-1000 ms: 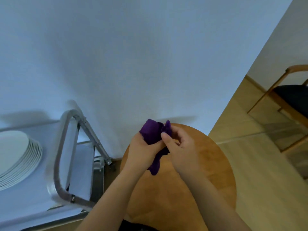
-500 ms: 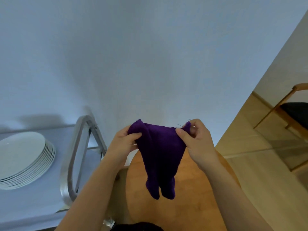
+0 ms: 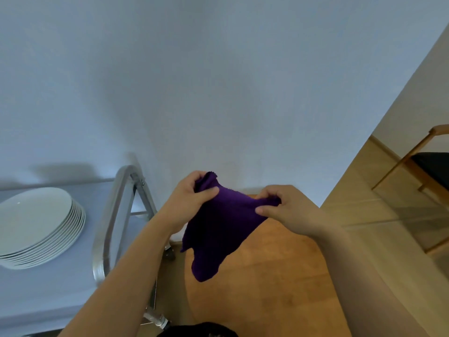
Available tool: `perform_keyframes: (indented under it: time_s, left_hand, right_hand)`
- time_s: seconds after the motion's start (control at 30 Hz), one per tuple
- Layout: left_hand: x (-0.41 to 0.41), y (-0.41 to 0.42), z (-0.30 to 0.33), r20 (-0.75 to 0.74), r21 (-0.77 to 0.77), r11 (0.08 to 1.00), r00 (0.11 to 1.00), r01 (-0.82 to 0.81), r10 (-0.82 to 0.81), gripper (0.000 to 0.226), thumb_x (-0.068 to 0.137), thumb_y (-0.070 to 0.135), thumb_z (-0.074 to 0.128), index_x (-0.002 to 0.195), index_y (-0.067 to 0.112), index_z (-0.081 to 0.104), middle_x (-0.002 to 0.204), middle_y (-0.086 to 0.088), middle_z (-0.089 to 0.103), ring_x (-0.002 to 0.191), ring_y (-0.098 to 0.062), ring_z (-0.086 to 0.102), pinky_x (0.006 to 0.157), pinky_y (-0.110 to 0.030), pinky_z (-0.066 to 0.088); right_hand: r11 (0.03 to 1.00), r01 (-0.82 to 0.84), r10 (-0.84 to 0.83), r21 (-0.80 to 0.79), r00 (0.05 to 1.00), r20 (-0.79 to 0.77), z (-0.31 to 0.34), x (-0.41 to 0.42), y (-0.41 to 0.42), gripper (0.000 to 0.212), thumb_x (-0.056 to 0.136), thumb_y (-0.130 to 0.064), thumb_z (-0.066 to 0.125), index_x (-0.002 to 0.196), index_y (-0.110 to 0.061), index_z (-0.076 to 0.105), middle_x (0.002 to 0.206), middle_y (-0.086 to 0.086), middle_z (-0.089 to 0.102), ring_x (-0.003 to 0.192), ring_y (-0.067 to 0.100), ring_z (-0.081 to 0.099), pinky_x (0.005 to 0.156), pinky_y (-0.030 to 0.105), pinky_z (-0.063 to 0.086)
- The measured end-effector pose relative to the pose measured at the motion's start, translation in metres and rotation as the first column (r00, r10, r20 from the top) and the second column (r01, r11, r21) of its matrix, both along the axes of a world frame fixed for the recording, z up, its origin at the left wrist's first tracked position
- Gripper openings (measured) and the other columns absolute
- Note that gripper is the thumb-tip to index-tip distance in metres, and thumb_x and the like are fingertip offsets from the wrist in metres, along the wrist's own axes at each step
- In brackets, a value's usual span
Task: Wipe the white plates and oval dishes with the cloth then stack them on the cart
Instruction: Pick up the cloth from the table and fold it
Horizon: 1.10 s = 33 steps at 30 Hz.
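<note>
A dark purple cloth (image 3: 220,229) hangs spread between both hands above a round wooden table (image 3: 267,276). My left hand (image 3: 187,203) pinches its upper left corner between thumb and fingers. My right hand (image 3: 289,210) pinches the upper right corner. The cloth's lower part droops free toward the table. At the far left a stack of several white plates (image 3: 38,227) sits on the top of the cart (image 3: 48,288), which has a white surface and a metal loop handle (image 3: 114,215).
A white wall fills the view ahead. A wooden chair (image 3: 427,171) with a dark seat stands at the right on the light wood floor (image 3: 388,239). The cart's metal frame and a caster stand between the cart top and the table.
The bunched cloth has been pulled open between my hands, which moved apart. The view has shifted so the cart and plates sit further into the frame.
</note>
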<state>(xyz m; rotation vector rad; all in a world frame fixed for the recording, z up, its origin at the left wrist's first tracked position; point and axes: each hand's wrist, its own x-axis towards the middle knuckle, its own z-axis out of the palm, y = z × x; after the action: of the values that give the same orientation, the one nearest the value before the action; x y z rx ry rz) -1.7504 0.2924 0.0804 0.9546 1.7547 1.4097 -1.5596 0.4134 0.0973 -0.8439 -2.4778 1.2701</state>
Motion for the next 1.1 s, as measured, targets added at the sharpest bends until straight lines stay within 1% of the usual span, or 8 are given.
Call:
perform_keyframes:
  time_s: [0.23, 0.37, 0.47, 0.6, 0.67, 0.8, 1.03, 1.1]
  left_hand:
    - [-0.019, -0.012, -0.001, -0.215, -0.102, 0.990, 0.973, -0.101, 0.078, 0.018, 0.096, 0.015, 0.051, 0.082, 0.012, 0.060, 0.073, -0.006, 0.057, 0.070, -0.017, 0.052, 0.067, -0.030, 0.043]
    - [-0.010, -0.021, 0.010, 0.199, 0.026, 0.998, 0.979, -0.061, 0.054, 0.015, 0.096, 0.014, 0.049, 0.100, 0.011, 0.063, 0.085, 0.000, 0.071, 0.085, -0.016, 0.066, 0.073, -0.028, 0.055]
    - [0.011, -0.010, 0.029, 0.505, 0.114, 0.993, 0.863, -0.042, -0.022, 0.011, 0.091, 0.013, 0.054, 0.096, 0.011, 0.063, 0.074, -0.001, 0.073, 0.066, -0.012, 0.070, 0.054, -0.022, 0.054]
    - [0.021, 0.018, 0.052, 0.716, 0.127, 0.980, 0.698, -0.152, 0.016, 0.014, 0.092, 0.013, 0.055, 0.084, 0.003, 0.062, 0.064, -0.007, 0.070, 0.055, -0.016, 0.068, 0.050, -0.024, 0.055]
    - [0.013, 0.025, 0.052, 0.769, 0.080, 0.966, 0.632, -0.245, 0.096, 0.017, 0.094, 0.014, 0.053, 0.084, 0.002, 0.061, 0.062, -0.007, 0.069, 0.053, -0.017, 0.067, 0.051, -0.025, 0.056]
    - [-0.005, 0.021, 0.031, 0.780, 0.016, 0.953, 0.600, -0.301, 0.176, 0.036, 0.093, 0.024, 0.055, 0.065, 0.005, 0.067, 0.053, -0.005, 0.065, 0.045, -0.016, 0.064, 0.045, -0.023, 0.053]
    - [0.014, -0.013, -0.032, 0.949, 0.160, 0.983, 0.288, -0.086, -0.129, 0.093, 0.068, 0.069, 0.061, 0.127, -0.002, 0.054, 0.131, -0.023, 0.056, 0.121, -0.038, 0.054, 0.103, -0.049, 0.042]
    - [0.028, -0.019, -0.042, 0.925, 0.197, 0.979, 0.321, 0.044, -0.201, 0.089, 0.066, 0.068, 0.066, 0.128, 0.005, 0.058, 0.135, -0.019, 0.054, 0.124, -0.036, 0.052, 0.103, -0.048, 0.042]
  right_hand:
    - [0.991, 0.126, -0.132, -0.042, 0.972, -0.195, 0.000, -0.010, -0.006, 0.015, 0.091, -0.017, 0.059, 0.082, -0.029, 0.060, 0.077, -0.010, 0.064, 0.071, -0.001, 0.060, 0.061, 0.009, 0.047]
    - [0.958, 0.057, -0.178, -0.282, 0.886, -0.427, 0.011, -0.008, 0.003, 0.023, 0.084, -0.010, 0.066, 0.080, -0.032, 0.069, 0.074, -0.008, 0.068, 0.067, 0.002, 0.063, 0.060, 0.013, 0.049]
    - [0.579, -0.361, -0.410, -0.731, 0.647, -0.644, 0.000, -0.004, 0.009, 0.030, 0.076, -0.036, 0.071, 0.102, -0.022, 0.073, 0.092, 0.003, 0.071, 0.084, 0.016, 0.069, 0.072, 0.030, 0.057]
    - [0.148, -0.522, -0.255, -0.840, 0.800, -0.543, -0.046, -0.010, -0.020, 0.122, 0.041, -0.061, 0.083, 0.140, -0.005, 0.041, 0.138, 0.024, 0.046, 0.129, 0.042, 0.042, 0.110, 0.057, 0.028]
    - [0.198, -0.495, -0.111, -0.846, 0.846, -0.521, -0.052, -0.012, -0.031, 0.107, 0.052, -0.051, 0.086, 0.140, -0.010, 0.043, 0.140, 0.023, 0.045, 0.128, 0.040, 0.042, 0.108, 0.055, 0.030]
    - [0.632, -0.185, -0.052, -0.752, 0.959, -0.279, -0.043, -0.023, -0.041, 0.043, 0.078, -0.032, 0.074, 0.117, -0.020, 0.061, 0.117, 0.005, 0.067, 0.108, 0.023, 0.063, 0.087, 0.031, 0.053]
    - [0.369, -0.219, -0.309, -0.903, 0.888, -0.342, -0.021, -0.029, -0.041, 0.065, 0.066, -0.031, 0.078, 0.124, -0.011, 0.057, 0.116, 0.012, 0.067, 0.103, 0.027, 0.066, 0.076, 0.033, 0.055]
    - [0.338, -0.236, -0.321, -0.911, 0.881, -0.347, -0.019, -0.030, -0.037, 0.068, 0.063, -0.026, 0.080, 0.124, -0.007, 0.056, 0.110, 0.014, 0.068, 0.097, 0.027, 0.068, 0.073, 0.034, 0.055]
